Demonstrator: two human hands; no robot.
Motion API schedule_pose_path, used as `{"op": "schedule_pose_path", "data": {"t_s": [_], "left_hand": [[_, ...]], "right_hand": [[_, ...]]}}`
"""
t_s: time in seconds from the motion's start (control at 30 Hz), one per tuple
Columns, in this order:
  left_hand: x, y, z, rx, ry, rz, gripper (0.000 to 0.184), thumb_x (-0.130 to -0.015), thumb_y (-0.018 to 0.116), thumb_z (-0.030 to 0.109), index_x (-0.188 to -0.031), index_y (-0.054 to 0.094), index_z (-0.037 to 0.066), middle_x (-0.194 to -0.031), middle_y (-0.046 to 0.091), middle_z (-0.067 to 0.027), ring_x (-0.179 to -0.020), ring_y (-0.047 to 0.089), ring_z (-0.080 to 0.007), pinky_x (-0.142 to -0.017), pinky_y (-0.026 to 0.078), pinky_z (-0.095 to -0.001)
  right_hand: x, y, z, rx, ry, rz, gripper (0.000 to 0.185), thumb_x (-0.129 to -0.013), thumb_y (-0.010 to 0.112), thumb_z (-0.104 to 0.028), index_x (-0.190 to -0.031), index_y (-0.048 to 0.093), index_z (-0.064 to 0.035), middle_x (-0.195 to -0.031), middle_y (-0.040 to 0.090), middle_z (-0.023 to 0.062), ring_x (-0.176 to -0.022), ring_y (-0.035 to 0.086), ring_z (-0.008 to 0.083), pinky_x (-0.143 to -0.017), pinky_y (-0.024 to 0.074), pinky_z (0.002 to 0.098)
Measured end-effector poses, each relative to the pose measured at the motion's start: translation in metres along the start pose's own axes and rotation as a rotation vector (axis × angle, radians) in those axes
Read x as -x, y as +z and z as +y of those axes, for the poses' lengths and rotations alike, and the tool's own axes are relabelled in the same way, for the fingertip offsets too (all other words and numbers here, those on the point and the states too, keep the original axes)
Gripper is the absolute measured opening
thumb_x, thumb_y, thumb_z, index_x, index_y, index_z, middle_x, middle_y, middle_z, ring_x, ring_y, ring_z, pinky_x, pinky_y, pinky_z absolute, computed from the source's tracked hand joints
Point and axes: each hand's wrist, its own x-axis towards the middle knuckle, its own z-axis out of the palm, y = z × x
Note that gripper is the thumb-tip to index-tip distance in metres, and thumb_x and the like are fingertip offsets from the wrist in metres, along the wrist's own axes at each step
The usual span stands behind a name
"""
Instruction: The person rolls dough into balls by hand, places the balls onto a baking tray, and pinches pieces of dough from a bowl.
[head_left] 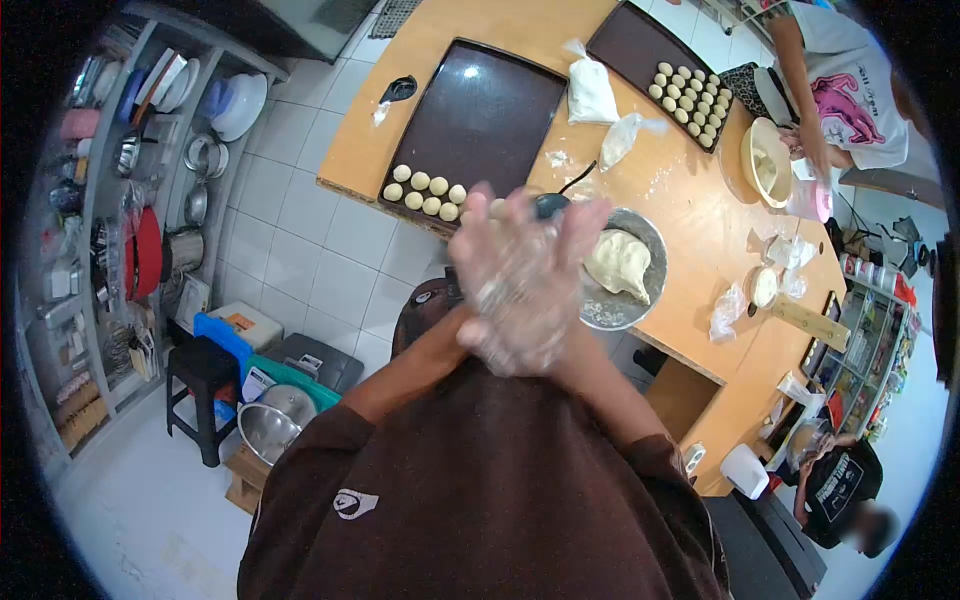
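Above the table's near edge, my left hand [490, 270] and my right hand [555, 285] are pressed palm to palm, whitish with flour or dough and blurred by motion. Whatever lies between the palms is hidden. Just to their right stands a metal bowl [657, 262] holding a large lump of pale dough [620, 264]. To the left, small round dough balls [431, 206] sit in rows at the near end of a dark baking tray [480, 120]. A black object [549, 205] with a thin cord or handle shows partly behind my fingers.
A second tray [640, 40] carries several dough balls [692, 103]. Near it are a white bag [592, 92], a clear plastic bag [622, 140] and a yellow bowl [752, 165] by a co-worker [850, 90]. Another person [840, 485] is at lower right. Shelves [150, 200] stand left.
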Motion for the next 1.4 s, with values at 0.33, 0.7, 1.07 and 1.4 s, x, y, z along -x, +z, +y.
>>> {"op": "schedule_pose_path", "data": {"t_s": [0.33, 0.7, 1.07, 1.4], "left_hand": [[0.005, -0.029, 0.024, 0.091, -0.506, 0.218, 0.07, -0.103, 0.037, 0.05, -0.155, 0.02, 0.005, -0.157, 0.032, -0.0133, -0.146, 0.028, -0.0201, -0.12, 0.024, -0.0368], [0.007, -0.016, 0.065, 0.237, -0.394, 0.31, 0.064, -0.103, 0.039, 0.046, -0.15, 0.032, 0.004, -0.15, 0.041, -0.0122, -0.137, 0.041, -0.021, -0.115, 0.033, -0.0393], [-0.013, -0.042, 0.052, 0.101, -0.426, 0.166, 0.067, -0.104, 0.029, 0.049, -0.157, 0.012, 0.012, -0.164, 0.011, -0.0102, -0.151, 0.016, -0.0243, -0.123, 0.013, -0.0412], [0.037, -0.084, 0.038, 0.297, -0.441, 0.317, 0.062, -0.105, 0.033, 0.037, -0.154, 0.019, 0.002, -0.159, 0.026, -0.0126, -0.146, 0.028, -0.0221, -0.12, 0.022, -0.0373]], "right_hand": [[0.013, -0.004, -0.028, 0.005, -0.174, -0.157, 0.068, -0.103, 0.028, -0.044, -0.154, 0.02, 0.001, -0.161, 0.017, 0.0222, -0.152, 0.007, 0.0347, -0.118, -0.0018, 0.0607], [0.008, 0.022, 0.003, 0.246, -0.084, -0.053, 0.083, -0.098, 0.031, -0.06, -0.154, 0.022, 0.0008, -0.162, 0.014, 0.0212, -0.15, 0.006, 0.0397, -0.118, -0.0021, 0.0596], [0.004, 0.03, -0.016, -0.075, -0.212, -0.012, 0.07, -0.103, 0.026, -0.044, -0.154, 0.018, 0.0032, -0.161, 0.014, 0.0236, -0.151, 0.009, 0.0376, -0.118, -0.0058, 0.0577], [0.002, 0.033, -0.009, -0.157, -0.12, -0.059, 0.072, -0.102, 0.029, -0.045, -0.153, 0.017, 0.004, -0.161, 0.019, 0.0227, -0.15, 0.013, 0.0385, -0.118, 0.0044, 0.0597]]}}
